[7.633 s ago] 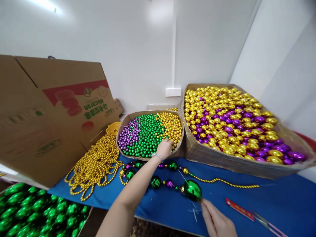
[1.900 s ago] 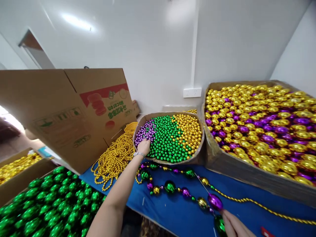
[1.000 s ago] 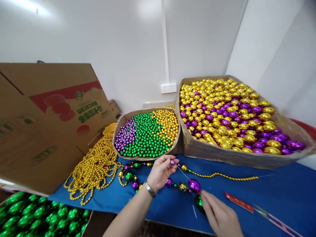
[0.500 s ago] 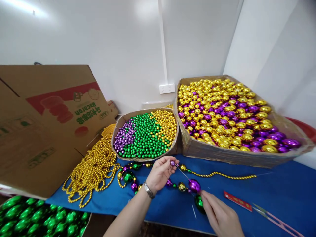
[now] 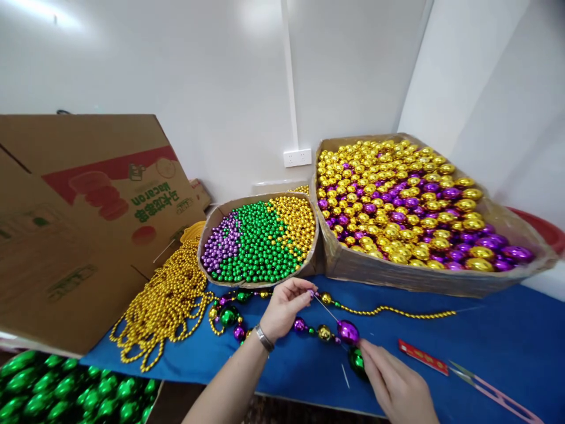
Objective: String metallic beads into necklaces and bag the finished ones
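My left hand, with a metal watch band at the wrist, is pinched around a small purple bead on a thin string. The string runs taut down to a large shiny purple bead. My right hand grips that bead's right side with its fingertips. Partly behind those fingers hangs a large green bead. A bead garland of purple, green and gold lies on the blue cloth behind my left hand. One end continues as a chain of small gold beads.
A box of small purple, green and gold beads stands at the back, beside a larger box of gold and purple beads. Gold strands lie left, near a carton. Thread snips and a red packet lie right.
My left fingers have closed further over the small purple bead, so less of it shows. My right hand stays at the large purple bead. The view has shifted slightly.
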The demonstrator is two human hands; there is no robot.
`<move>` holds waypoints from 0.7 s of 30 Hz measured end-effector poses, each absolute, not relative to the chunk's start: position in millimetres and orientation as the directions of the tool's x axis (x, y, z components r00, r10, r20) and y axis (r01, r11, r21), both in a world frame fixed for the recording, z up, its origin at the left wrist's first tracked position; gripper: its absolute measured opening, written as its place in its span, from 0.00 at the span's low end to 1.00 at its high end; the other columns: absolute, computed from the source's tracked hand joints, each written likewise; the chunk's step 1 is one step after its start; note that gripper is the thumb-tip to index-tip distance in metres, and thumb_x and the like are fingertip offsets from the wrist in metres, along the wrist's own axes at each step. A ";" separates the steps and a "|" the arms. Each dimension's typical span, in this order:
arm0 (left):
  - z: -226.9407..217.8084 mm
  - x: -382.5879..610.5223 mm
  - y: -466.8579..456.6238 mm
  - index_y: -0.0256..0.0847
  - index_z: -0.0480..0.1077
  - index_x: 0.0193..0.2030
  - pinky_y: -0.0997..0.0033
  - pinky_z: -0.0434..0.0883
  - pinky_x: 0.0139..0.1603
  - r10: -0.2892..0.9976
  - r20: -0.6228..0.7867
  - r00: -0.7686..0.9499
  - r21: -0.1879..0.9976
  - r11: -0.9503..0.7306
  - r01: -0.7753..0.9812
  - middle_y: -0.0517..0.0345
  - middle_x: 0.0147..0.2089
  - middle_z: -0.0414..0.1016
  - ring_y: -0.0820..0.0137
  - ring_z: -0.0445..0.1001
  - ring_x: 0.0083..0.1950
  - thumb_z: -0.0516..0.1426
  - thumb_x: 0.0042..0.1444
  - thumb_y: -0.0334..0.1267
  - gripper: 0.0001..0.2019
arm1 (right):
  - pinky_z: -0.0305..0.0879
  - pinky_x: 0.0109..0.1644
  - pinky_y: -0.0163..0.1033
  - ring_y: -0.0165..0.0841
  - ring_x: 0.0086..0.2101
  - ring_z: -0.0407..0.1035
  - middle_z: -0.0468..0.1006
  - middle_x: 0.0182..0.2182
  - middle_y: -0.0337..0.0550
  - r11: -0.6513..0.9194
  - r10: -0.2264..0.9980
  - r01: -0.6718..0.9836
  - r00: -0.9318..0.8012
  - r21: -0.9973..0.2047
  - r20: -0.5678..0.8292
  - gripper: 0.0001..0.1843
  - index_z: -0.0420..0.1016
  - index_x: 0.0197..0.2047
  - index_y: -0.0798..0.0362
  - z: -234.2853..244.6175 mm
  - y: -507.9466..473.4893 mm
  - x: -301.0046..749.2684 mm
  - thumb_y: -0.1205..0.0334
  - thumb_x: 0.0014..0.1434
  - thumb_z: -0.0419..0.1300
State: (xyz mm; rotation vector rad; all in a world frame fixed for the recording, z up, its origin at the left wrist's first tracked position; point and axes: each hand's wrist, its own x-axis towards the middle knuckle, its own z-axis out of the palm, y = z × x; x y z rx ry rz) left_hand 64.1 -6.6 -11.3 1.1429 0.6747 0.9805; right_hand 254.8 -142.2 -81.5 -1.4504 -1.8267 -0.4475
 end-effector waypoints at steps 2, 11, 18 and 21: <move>-9.1 62.6 -5.5 0.37 0.75 0.38 0.76 0.65 0.36 0.892 0.063 0.448 0.974 0.042 -0.222 0.53 0.37 0.77 0.74 0.70 0.36 0.64 0.47 0.38 0.12 | 0.70 0.35 0.36 0.35 0.30 0.76 0.81 0.32 0.43 0.280 0.684 0.946 -0.078 -0.162 0.725 0.15 0.77 0.42 0.53 -83.1 -143.2 256.9 0.63 0.64 0.48; -17.6 106.2 -23.6 0.34 0.74 0.35 0.74 0.68 0.35 0.814 0.058 0.578 0.993 0.014 -0.120 0.54 0.33 0.76 0.73 0.71 0.32 0.64 0.46 0.42 0.14 | 0.66 0.30 0.34 0.32 0.25 0.69 0.75 0.24 0.39 0.045 0.951 0.279 0.282 -0.959 0.126 0.14 0.73 0.41 0.50 -93.2 -132.9 259.7 0.50 0.59 0.55; -57.2 148.5 -40.1 0.35 0.76 0.38 0.67 0.70 0.45 0.773 0.146 0.617 0.987 -0.154 -0.040 0.49 0.40 0.79 0.65 0.75 0.41 0.58 0.53 0.46 0.15 | 0.63 0.26 0.33 0.29 0.23 0.64 0.67 0.21 0.35 -0.042 0.909 0.016 0.414 -0.999 -0.032 0.22 0.68 0.36 0.51 -121.8 -130.3 264.3 0.40 0.53 0.56; -66.8 159.1 -42.7 0.38 0.76 0.40 0.67 0.67 0.50 0.726 0.230 0.647 0.947 -0.321 0.024 0.51 0.42 0.79 0.66 0.74 0.45 0.55 0.56 0.45 0.14 | 0.63 0.24 0.34 0.30 0.22 0.64 0.67 0.21 0.35 -0.060 0.887 -0.006 0.458 -0.998 -0.056 0.22 0.67 0.38 0.51 -134.9 -133.1 261.4 0.39 0.53 0.55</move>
